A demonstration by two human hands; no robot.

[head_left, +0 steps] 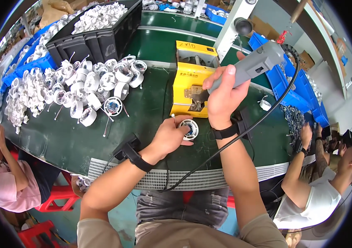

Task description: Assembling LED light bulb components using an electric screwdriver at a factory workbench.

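Note:
My right hand [225, 93] grips a grey electric screwdriver [258, 63] held at a slant, its lower end down by the front opening of a yellow box [188, 78]. The exact tip is hard to make out there. My left hand [170, 134] is closed on a small white round housing [191, 129] with a circuit board inside, resting at the table just in front of the box. A thick black cable [295, 70] runs from the screwdriver's top, curving down past my right forearm.
Many similar white housings [91, 84] and a pile of small white parts [23, 97] cover the table's left. Behind them stands a black crate [97, 39] of white pieces. Blue bins [283, 84] and a heap of screws or wires [292, 120] lie right. People sit on both sides.

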